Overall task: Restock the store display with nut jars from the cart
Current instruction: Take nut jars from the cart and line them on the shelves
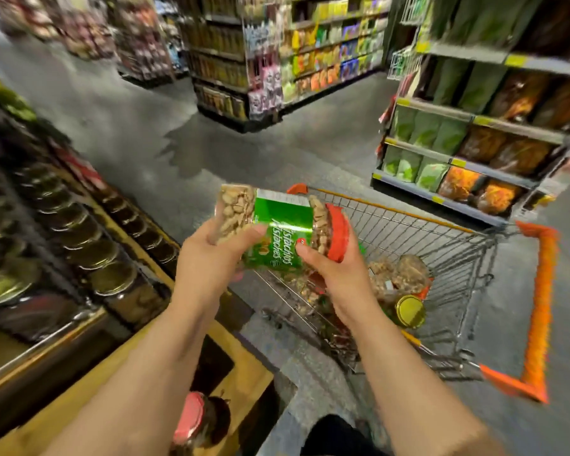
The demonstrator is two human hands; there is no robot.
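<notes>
Both hands are holding one clear plastic pistachio jar with a glossy green label and a ribbed red screw lid point(278, 230), tipped on its side above the near corner of the cart, lid pointing right. The left hand point(208, 258) is gripping the jar's bottom end, thumb lying across the label and fingers curled underneath; the right hand point(334, 274) is clasping the lid end, thumb pressing on the label just beside the red cap. Pale, rough-shelled nuts are showing through the clear wall at both ends of the label.

Below and to the right, a silver wire-mesh shopping cart with an orange plastic handle and corner bumpers point(458, 258) is standing on the mottled grey concrete floor point(139, 126). Inside it, at least two more clear jars of nuts point(399, 274) are lying jumbled, and one jar with a round yellow metal lid point(410, 311) is facing up; blur is hiding any exact count.

To the left, a wooden display point(241, 353) is carrying rows of jars with shiny round gold lids point(96, 255), too smeared to count. One jar with a pink-red lid point(191, 416) is sitting at its near end
</notes>
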